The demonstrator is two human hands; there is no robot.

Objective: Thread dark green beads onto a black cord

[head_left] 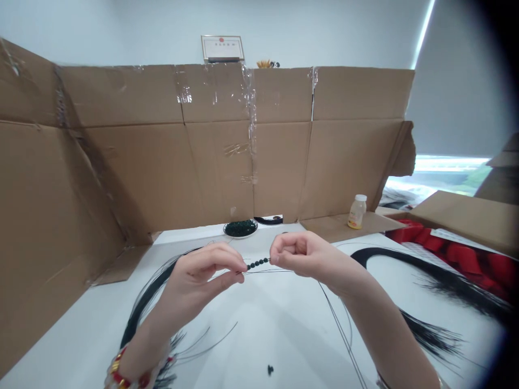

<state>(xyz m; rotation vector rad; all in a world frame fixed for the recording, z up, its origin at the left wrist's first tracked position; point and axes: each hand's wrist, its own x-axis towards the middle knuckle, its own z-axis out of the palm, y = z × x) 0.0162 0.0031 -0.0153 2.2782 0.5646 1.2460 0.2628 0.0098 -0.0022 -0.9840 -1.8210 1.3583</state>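
Between my two hands stretches a short string of dark beads (258,263), held above the white table. My left hand (211,270) pinches its left end between thumb and fingertips. At the other end, my right hand (298,254) is closed in a pinch on the thread. Thin dark threads (334,313) trail from the hands down across the table. Below the hands lies a small dark clump, perhaps loose beads (270,370). Farther back stands a round dish (240,235) with a pile of dark green beads in it.
Bundles of black cord (138,308) curve at left, with another black bundle (389,252) at right. Cardboard panels (219,167) wall the back and left. A white-capped bottle (357,212) stands on a cardboard flap. An open box with red items (466,259) is at far right.
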